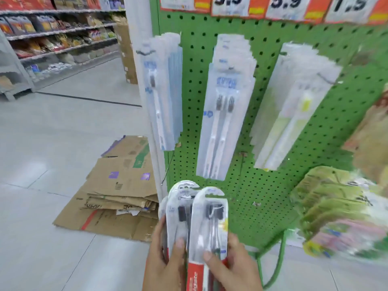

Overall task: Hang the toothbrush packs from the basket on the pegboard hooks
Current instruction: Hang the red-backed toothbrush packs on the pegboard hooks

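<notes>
I hold a fan of several toothbrush packs, clear blisters with black-headed brushes and red card bottoms, upright at the bottom centre. My left hand grips the left packs, thumb on the front. My right hand grips the front pack from the right, thumb across its face. The green pegboard rises right behind them. Three bunches of packs hang from its hooks: a left one, a middle one and a right one. A bare hook sticks out below the middle bunch. A green basket handle shows at lower right.
Flattened cardboard boxes lie on the tiled floor left of the pegboard stand. Blurred green and pink packs hang at the right edge. Price signs run along the top. A stocked shelf aisle stands far left.
</notes>
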